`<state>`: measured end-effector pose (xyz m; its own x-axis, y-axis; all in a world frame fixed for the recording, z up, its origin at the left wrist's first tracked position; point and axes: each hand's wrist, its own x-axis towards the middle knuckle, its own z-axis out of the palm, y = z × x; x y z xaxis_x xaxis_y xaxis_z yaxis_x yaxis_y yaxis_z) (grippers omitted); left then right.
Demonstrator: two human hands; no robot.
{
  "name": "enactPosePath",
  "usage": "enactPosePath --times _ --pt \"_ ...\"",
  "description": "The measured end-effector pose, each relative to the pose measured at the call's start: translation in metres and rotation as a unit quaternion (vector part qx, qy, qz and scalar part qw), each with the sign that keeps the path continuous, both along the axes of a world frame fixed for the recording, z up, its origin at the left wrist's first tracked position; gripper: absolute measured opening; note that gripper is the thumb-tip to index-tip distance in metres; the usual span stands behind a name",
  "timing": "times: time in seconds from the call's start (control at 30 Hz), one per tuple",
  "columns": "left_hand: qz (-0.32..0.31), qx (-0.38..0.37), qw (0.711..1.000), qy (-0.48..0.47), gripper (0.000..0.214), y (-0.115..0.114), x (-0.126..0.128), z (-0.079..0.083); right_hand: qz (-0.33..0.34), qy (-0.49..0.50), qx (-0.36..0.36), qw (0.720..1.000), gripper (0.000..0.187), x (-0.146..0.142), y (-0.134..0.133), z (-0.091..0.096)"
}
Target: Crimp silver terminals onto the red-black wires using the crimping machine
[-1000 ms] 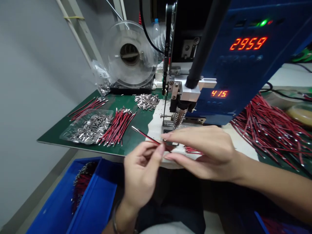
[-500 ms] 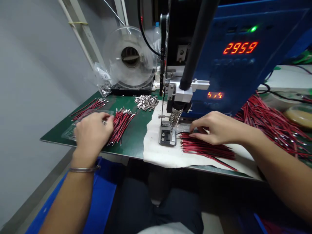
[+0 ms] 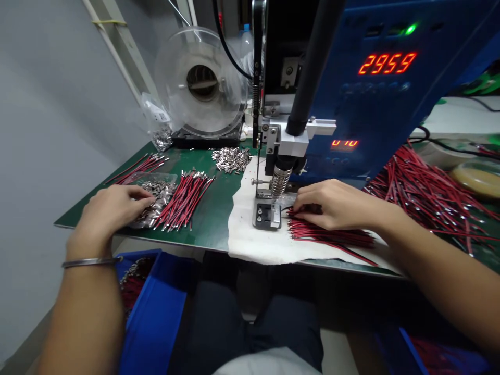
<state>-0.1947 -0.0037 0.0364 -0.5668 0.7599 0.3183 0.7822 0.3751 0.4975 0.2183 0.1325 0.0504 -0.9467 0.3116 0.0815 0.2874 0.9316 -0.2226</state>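
My left hand (image 3: pixel 117 205) is at the left, thumb and fingers pinched together over a clear plastic bag of small metal terminals (image 3: pixel 158 195). What sits between the fingertips, if anything, is too small to make out. Beside it lies a bundle of red wires (image 3: pixel 185 200) with metal ends. My right hand (image 3: pixel 332 205) has its fingers closed on a wire at the back of a row of red and black wires (image 3: pixel 324 234). A dark wire end reaches from those fingertips toward the small metal block (image 3: pixel 267 216) under the machine's spring-loaded head (image 3: pixel 281 179).
A blue machine (image 3: pixel 375 112) with red digits stands behind. Loose terminals (image 3: pixel 231 159) lie near a clear reel (image 3: pixel 203 83). A large heap of red wires (image 3: pixel 425 192) fills the right side. White cloth (image 3: pixel 250 245) covers part of the green table. A blue bin (image 3: pixel 156 317) stands below.
My left hand has moved left and down, uncovering the terminals in the bag. My right hand has stayed by the wires, with its fingertips slightly nearer the metal block. The lower display reads differently.
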Motion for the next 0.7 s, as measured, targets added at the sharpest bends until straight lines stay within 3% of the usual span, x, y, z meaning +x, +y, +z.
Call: enactPosePath --times 0.1,0.13,0.2,0.3,0.43,0.57,0.7 --pt "0.047 -0.115 0.991 0.058 0.020 -0.002 0.007 0.005 -0.006 0.008 -0.003 1.000 0.014 0.001 0.001 0.001" --pt "0.062 -0.108 0.990 0.070 0.023 -0.003 0.011 0.007 -0.008 0.011 -0.005 1.000 0.015 0.002 0.002 0.002" --pt "0.089 -0.056 0.991 0.088 0.028 -0.007 0.021 0.010 -0.011 0.016 -0.012 1.000 0.015 0.003 0.002 0.002" --pt "0.093 0.087 0.987 0.095 0.029 -0.011 0.045 0.012 -0.015 0.023 -0.017 0.999 0.016 0.003 0.003 0.003" --pt "-0.045 0.263 0.962 -0.049 0.022 -0.010 0.103 0.005 -0.005 0.037 -0.019 0.999 0.019 0.004 0.003 0.004" --pt "-0.134 0.253 0.935 -0.211 0.019 0.000 0.167 -0.008 0.005 0.038 -0.024 0.999 0.021 0.005 0.005 0.002" --pt "-0.166 0.282 0.883 -0.337 0.022 0.022 0.206 -0.023 -0.001 0.046 -0.024 0.999 0.021 0.006 0.005 0.000"
